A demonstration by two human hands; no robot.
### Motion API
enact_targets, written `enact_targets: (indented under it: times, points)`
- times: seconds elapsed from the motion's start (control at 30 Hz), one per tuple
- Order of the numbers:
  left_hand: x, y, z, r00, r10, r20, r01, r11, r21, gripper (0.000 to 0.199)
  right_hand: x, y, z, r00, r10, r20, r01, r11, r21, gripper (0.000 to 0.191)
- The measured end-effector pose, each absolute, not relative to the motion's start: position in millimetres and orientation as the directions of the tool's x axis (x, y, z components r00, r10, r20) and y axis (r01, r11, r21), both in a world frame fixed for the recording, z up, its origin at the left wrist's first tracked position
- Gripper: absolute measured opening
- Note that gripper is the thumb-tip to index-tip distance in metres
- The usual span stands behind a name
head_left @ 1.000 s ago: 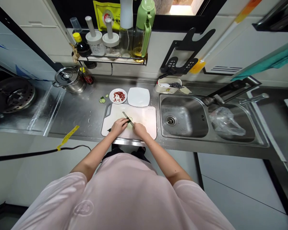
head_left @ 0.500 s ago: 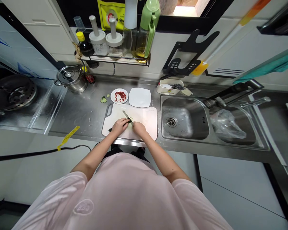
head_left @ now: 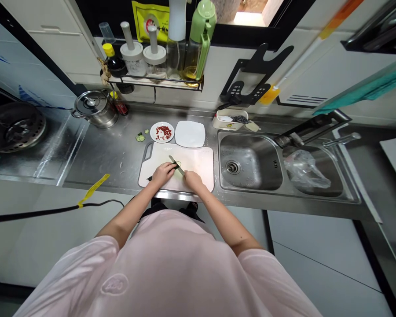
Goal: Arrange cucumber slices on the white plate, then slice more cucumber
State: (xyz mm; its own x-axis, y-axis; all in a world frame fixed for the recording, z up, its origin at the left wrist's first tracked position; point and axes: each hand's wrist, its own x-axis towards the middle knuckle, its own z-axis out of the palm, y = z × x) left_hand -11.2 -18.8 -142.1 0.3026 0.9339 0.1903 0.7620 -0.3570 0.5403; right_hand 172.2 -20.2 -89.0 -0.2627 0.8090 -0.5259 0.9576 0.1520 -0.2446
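Observation:
On the white cutting board (head_left: 201, 163), my left hand (head_left: 163, 174) presses down on a cucumber, whose dark end (head_left: 149, 178) pokes out at the left. Most of the cucumber is hidden under the fingers. My right hand (head_left: 193, 180) is closed round the handle of a knife (head_left: 175, 163). Its blade points up and left across the board, close beside my left fingertips. A pale cut piece of cucumber (head_left: 178, 164) shows by the blade. Beyond the board stand a round plate (head_left: 152, 132) with chopped red bits and a white square plate (head_left: 190, 134).
Cucumber scraps (head_left: 140, 138) lie on the steel counter (head_left: 99, 154) left of the plates. A lidded pot (head_left: 95, 112) stands farther left. To the right is a double sink (head_left: 251, 165) with a plastic bag (head_left: 305, 169). A rack (head_left: 155, 79) holds bottles and jars above.
The knife and my right hand have shifted slightly right and toward me on the board. My left hand stays on the cucumber. The whole view has moved a little.

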Motion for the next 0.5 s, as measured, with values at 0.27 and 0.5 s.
enact_targets:
  times: [0.27,0.5]
  points:
    - [-10.5,-19.7,-140.0,0.299,0.933,0.199,0.759,-0.359,0.542,0.03,188.9,-39.9,-89.3,-0.241,0.799,-0.551,0.966,0.142,-0.216,0.026]
    - [-9.9,-19.5,-138.2,0.295,0.937,0.189,0.758,-0.349,0.55,0.029,203.1,-54.0,-86.3,-0.231,0.784,-0.576,0.97,0.139,-0.201,0.025]
